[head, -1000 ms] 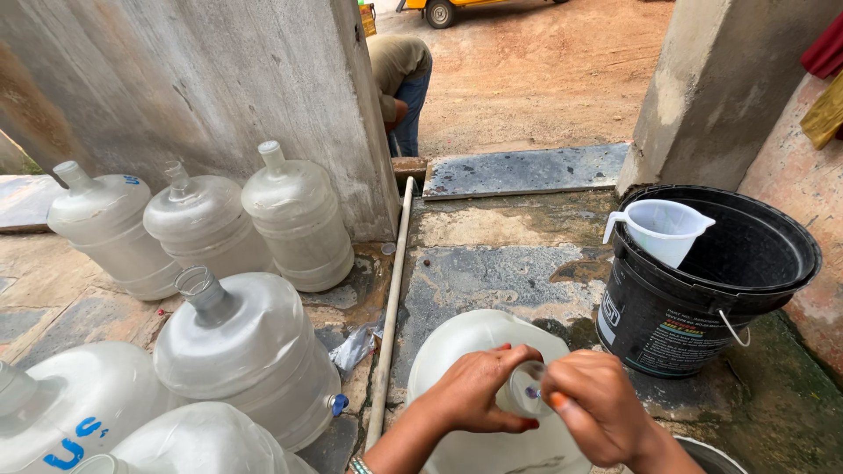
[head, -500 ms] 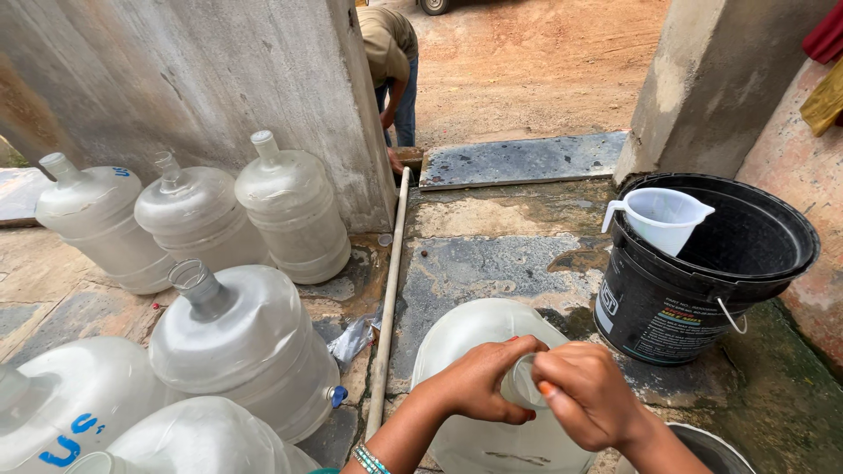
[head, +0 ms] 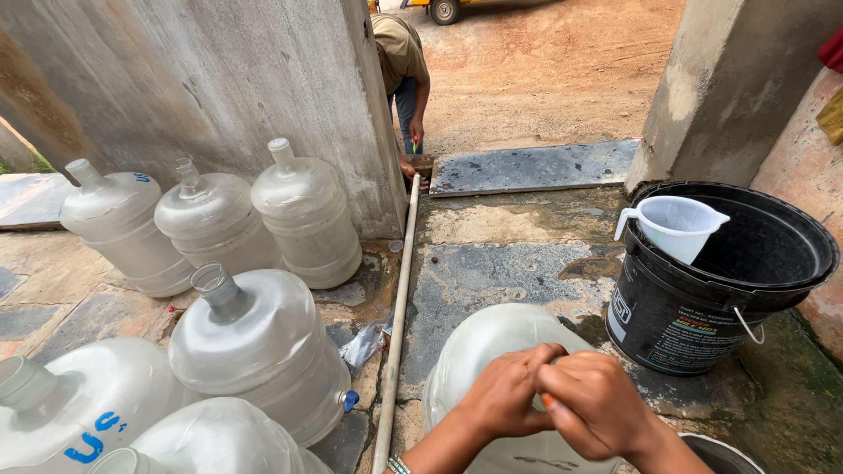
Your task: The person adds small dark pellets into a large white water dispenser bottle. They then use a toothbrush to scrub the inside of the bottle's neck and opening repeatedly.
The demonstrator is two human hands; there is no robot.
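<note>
Water jug (head: pixel 479 351), a large translucent plastic one, stands upright on the wet stone floor (head: pixel 492 272) at the bottom centre of the view, directly below the camera, so that its neck points up toward the person working on it. Both hands meet over that neck: the left hand (head: pixel 507 393) curls round it from one side with fingers clenched on the mouth of the jug, and the right hand (head: pixel 597 405) closes over the top from the other side, fingers bent down as if gripping a cap or the rim; what sits under them is hidden. Just right of the jug stands a black bucket (head: pixel 702 316), with a clear measuring pitcher (head: pixel 674 226) hooked over its rim, within arm's reach. A pale pipe (head: pixel 397 307) runs along the floor just left of the jug. Beyond the pipe, further left, more jugs of the same kind are gathered: one with an open neck (head: pixel 255 342) nearest, two more at the bottom left corner, and a row of three (head: pixel 211 219) set against a grey concrete wall (head: pixel 219 79). Well beyond the jug, past the wall's corner, another person (head: pixel 402 61) bends down toward the ground at the edge of a dirt yard.
</note>
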